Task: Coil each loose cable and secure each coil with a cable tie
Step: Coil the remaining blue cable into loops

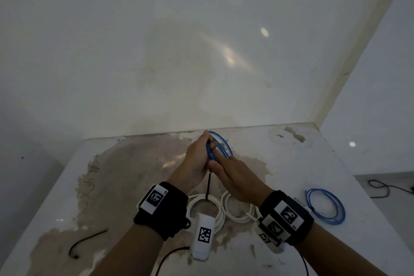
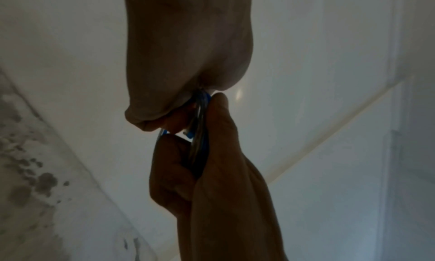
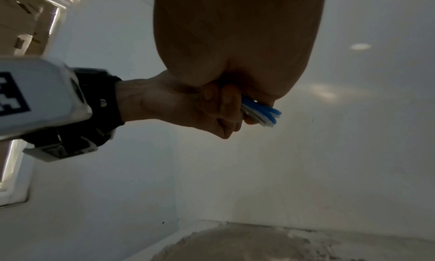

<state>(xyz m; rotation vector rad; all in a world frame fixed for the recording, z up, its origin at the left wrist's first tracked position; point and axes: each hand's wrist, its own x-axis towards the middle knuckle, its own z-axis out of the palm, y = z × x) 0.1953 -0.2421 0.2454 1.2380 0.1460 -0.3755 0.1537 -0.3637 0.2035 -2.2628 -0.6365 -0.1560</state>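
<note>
Hands (image 1: pixel 215 161) hide blue coil (image 1: pixel 221 143) bundle; cable tie (image 1: pixel 208 186) head unseen.

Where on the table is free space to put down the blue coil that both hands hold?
Bare table lies right of the hands, between the back wall and the blue coil on the table. The left part, above the loose black tie, is also bare. Under the wrists it is crowded: two white coils.

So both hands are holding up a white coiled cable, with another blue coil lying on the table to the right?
Not quite: the coil held by the left hand and right hand is blue, not white, as the head view shows. The white coils lie on the table. The other blue coil does lie to the right.
</note>
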